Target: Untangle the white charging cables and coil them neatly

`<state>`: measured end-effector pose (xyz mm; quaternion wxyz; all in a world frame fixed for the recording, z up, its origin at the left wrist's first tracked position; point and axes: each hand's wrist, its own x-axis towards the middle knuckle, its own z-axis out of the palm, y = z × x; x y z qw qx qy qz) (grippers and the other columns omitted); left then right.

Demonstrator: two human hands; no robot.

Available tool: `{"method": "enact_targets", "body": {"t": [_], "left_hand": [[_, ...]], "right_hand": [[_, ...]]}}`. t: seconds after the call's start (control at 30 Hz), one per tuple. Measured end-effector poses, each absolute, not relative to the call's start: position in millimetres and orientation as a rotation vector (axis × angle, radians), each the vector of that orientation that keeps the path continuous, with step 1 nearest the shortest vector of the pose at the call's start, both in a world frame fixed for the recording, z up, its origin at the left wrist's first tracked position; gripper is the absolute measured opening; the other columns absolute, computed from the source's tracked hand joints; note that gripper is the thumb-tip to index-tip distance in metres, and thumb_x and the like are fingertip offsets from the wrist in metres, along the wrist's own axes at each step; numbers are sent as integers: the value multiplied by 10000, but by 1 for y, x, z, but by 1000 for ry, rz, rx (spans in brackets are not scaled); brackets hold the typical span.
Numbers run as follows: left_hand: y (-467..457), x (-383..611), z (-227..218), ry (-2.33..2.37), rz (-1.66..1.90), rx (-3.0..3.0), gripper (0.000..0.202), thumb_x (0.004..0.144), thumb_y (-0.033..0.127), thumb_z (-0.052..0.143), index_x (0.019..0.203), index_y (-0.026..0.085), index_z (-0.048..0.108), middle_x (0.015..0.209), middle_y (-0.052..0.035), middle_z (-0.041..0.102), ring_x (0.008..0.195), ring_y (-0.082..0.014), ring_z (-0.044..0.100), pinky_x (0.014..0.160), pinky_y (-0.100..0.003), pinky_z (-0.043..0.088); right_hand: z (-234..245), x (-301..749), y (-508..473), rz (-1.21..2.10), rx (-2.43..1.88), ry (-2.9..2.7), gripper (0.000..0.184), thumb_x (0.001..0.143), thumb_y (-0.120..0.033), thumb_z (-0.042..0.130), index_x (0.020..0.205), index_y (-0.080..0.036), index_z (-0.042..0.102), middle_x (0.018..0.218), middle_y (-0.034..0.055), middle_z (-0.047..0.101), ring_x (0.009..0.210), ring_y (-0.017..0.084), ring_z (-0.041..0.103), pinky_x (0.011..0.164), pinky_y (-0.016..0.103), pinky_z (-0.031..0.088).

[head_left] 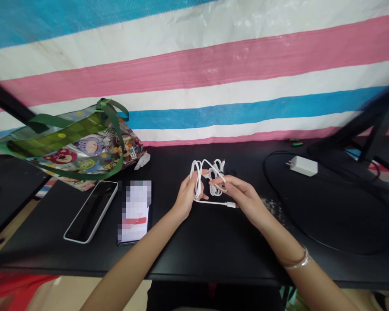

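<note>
Found the white cable [199, 185] held above the table [188, 255]. Noted the fingers of the left hand [186, 196] closed around several loops, and those of the right hand [246, 194] pinching a further length drawn out from the same loops. Judged the gathering partly done: loops formed at the left; remaining outside them, the length at the right and a straight run ending in a white connector [231, 204], just below the right fingers. Observed beyond the hands a second bundle [216, 190], already looped, lying on the table; cannot tell whether joined to the first. Logged at the right a white charger [304, 166], without legible brand. Logged at the left a phone with a lit, pixelated screen [136, 211], no writing readable, and beside it a white-cased phone [90, 211], screen dark. Recorded on the patterned bag [87, 151] partial yellow lettering [108, 163], not readable in full, and a small white label [133, 152], likewise illegible.
</note>
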<state>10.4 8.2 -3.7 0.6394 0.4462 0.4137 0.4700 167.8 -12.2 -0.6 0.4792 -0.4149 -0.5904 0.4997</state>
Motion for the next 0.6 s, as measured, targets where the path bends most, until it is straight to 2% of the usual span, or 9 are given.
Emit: {"method": "enact_targets", "body": {"t": [0.1,0.23,0.4,0.6], "left_hand": [[7,10,-3,929,1072,1011,681,757,684,516,1101,106,621,453,114,332,372,-43,246,477,-236,477],[5,10,-2,930,1047,1033,601,790,606,544,1157,134,608,470,112,333,370,-39,250,447,-207,409],[4,9,-4,889,985,1083,624,774,627,554,1168,147,612,453,102,331,366,-47,273,387,-194,293],[5,9,-9,915,918,1229,579,765,590,592,1147,155,583,539,60,497,378,-59,400,378,-184,326]], "right_hand": [[-1,165,-12,1162,-978,-1524,370,819,-567,577,926,-246,727,999,68,724,981,217,659,923,387,505],[3,165,-13,1206,-914,-1616,339,817,-542,595,896,-245,738,1036,87,720,995,222,666,888,381,525],[9,167,-13,1126,-867,-1747,284,798,-492,640,800,-229,747,889,85,747,920,233,696,876,396,532],[5,167,-12,895,-861,-1878,131,808,-343,670,759,-233,724,847,61,739,809,207,703,779,346,559]]}}
